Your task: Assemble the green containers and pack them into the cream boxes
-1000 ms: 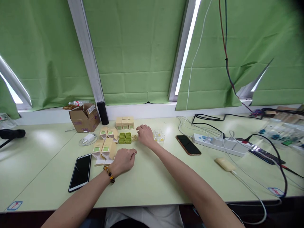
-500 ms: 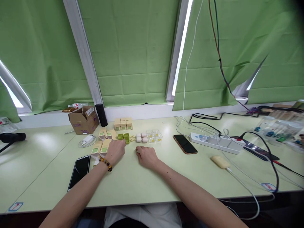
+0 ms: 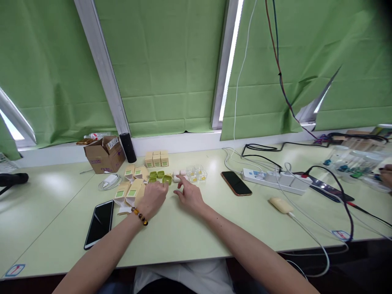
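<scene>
My left hand [image 3: 154, 198], with a beaded bracelet at the wrist, is closed on a small square green cup [image 3: 167, 179], which is tilted at its fingertips. The other small green cups [image 3: 157, 175] sit just behind. Fingers apart, my right hand [image 3: 190, 197] reaches its index finger toward small white and pinkish pieces [image 3: 180, 174], partly hidden by the fingers; whether it touches them I cannot tell. Right of these stand clear cups [image 3: 196, 174] with something yellow in them. Open cream cartons [image 3: 134, 192] with green labels lie beside my left hand.
Closed cream boxes [image 3: 157, 158] stand at the back, near a black cylinder [image 3: 128, 148] and a cardboard box [image 3: 105, 155]. Phones lie left [image 3: 99, 223] and right [image 3: 235, 183]. A power strip [image 3: 275, 181] with cables occupies the right, where another person's hand [image 3: 386, 176] shows.
My right hand drew back from the small pieces, then opened and reached toward them again. My left hand moved to the green cups, and one is now shifted right and tilted in its fingers.
</scene>
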{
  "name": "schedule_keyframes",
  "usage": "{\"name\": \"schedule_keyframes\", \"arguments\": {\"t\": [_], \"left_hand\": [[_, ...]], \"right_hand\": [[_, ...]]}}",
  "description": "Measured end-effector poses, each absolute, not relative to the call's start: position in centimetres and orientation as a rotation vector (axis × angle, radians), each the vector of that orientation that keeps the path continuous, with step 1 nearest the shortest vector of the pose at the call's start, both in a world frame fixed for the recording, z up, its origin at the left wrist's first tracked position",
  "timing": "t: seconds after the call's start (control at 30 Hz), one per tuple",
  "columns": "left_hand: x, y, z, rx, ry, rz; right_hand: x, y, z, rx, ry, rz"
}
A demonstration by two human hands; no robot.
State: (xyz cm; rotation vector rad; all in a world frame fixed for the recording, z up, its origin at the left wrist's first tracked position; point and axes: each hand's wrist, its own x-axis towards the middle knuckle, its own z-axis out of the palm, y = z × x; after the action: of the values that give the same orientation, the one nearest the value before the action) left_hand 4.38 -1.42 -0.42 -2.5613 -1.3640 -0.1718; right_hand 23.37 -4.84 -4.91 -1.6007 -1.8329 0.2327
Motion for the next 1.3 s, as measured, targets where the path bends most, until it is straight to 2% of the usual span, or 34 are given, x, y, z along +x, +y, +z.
{"name": "schedule_keyframes", "arguments": {"t": [0.27,0.43,0.63,0.7,0.97,1.3], "left_hand": [[5.2,-3.5,-0.4,-2.615,-1.118,-0.362],[4.6,-3.2,-1.5,-2.619,-0.931,-0.570],[3.5,-2.0,-1.7,-2.309,-0.577,-1.340],[3.4,-1.6,-1.5,-2.231,-0.516,-1.472],[3.8,-0.9,-1.9,-2.526,-0.380,-1.470],[4.5,-0.8,-2.6,-2.698,-0.613,-1.547]], "right_hand": [[23.8,-5.5,-4.5,-1.314,-1.729,0.260],[24.0,-5.5,-4.3,-1.155,-1.641,0.386],[23.7,-5.9,-4.0,-0.973,-1.559,0.512],[23.6,-6.1,-3.9,-0.938,-1.556,0.522],[23.6,-6.1,-3.8,-0.889,-1.447,0.769],[24.0,-5.5,-3.5,-0.852,-1.207,1.199]]}}
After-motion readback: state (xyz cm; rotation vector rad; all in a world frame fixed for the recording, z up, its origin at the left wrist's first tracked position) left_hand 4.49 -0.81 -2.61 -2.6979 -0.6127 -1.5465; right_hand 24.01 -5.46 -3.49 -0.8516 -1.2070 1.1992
